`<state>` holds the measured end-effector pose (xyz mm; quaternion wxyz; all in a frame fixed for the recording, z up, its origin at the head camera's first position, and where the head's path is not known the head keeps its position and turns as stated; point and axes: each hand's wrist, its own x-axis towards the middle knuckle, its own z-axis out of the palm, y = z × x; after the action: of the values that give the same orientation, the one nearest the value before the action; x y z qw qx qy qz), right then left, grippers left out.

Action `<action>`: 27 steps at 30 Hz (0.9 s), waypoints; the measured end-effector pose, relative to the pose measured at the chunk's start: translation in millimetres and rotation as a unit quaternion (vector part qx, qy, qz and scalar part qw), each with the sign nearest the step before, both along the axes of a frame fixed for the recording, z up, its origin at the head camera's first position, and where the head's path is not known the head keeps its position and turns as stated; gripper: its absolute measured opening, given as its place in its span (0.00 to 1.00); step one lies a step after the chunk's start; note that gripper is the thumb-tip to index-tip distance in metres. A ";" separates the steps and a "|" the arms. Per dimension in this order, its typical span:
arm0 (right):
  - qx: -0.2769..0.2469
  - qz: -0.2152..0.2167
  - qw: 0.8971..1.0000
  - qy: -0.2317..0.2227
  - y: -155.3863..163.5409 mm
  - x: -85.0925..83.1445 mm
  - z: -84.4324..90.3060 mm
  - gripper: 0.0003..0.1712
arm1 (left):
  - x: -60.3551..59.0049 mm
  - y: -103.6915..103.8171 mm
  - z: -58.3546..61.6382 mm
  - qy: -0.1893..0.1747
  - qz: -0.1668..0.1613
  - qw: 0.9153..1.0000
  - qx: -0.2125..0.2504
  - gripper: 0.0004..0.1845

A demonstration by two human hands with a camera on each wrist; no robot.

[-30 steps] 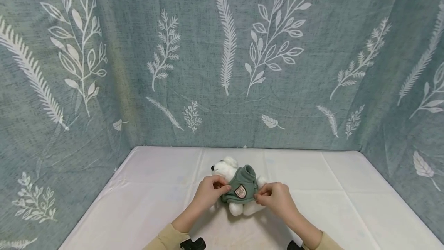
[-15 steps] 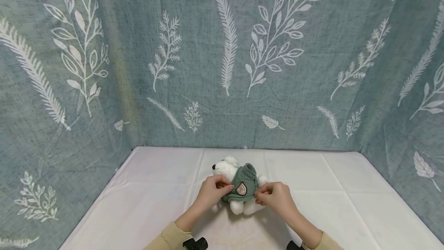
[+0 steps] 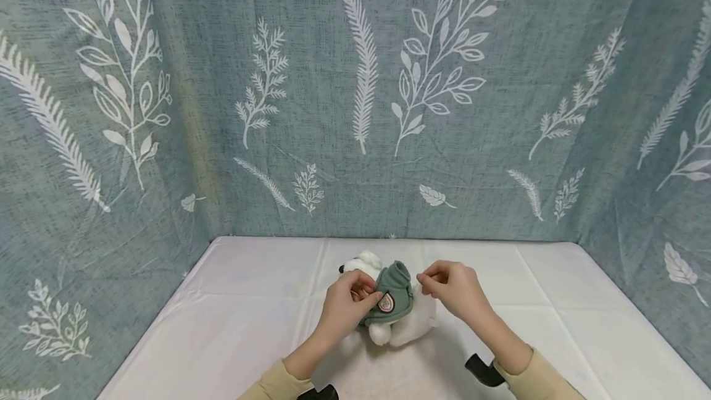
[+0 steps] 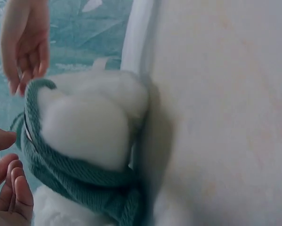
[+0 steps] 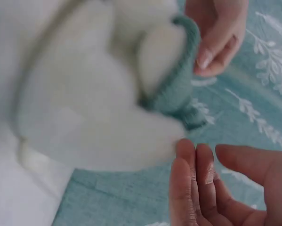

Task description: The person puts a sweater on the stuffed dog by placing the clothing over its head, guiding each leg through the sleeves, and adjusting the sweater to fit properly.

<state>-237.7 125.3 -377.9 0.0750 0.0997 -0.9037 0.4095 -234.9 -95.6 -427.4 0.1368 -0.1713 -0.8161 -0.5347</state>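
I see the left hand [image 3: 345, 307] with its fingers [image 3: 363, 286] pinching the green sweater [image 3: 393, 295] on the white plush dog [image 3: 400, 320] – the dog lies mid-counter [image 3: 250, 320] on its side. Right hand [image 3: 452, 289] hovers just beside the sweater's collar, fingers released, grasping nothing.

White tablecloth [image 3: 555, 326], leaf-print backdrop [image 3: 333, 110]

bare tablecloth [image 3: 555, 326] around — plush toy [image 3: 400, 320] mid-table
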 end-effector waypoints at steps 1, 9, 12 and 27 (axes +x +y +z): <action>0.001 0.006 1.000 0.008 -0.6 -4.3 3.0 0.04 | 0.4 1.3 0.6 0.002 -0.003 1.000 0.001 0.07; 0.044 0.083 0.996 -0.003 -10.7 -34.9 5.0 0.02 | 0.7 5.2 -0.1 -0.044 -0.029 0.999 -0.003 0.06; 0.060 0.104 0.993 -0.004 -13.2 -38.5 3.5 0.03 | 1.0 5.6 0.5 -0.057 -0.042 0.997 -0.006 0.07; 0.157 0.206 0.963 -0.068 -15.5 -41.2 1.7 0.04 | 4.6 3.2 -2.3 -0.095 -0.075 0.993 -0.015 0.09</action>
<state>-278.9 109.7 -376.2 -0.0890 0.2663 -0.9197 0.2746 -230.3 -92.3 -429.6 0.0154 -0.1827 -0.8179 -0.5454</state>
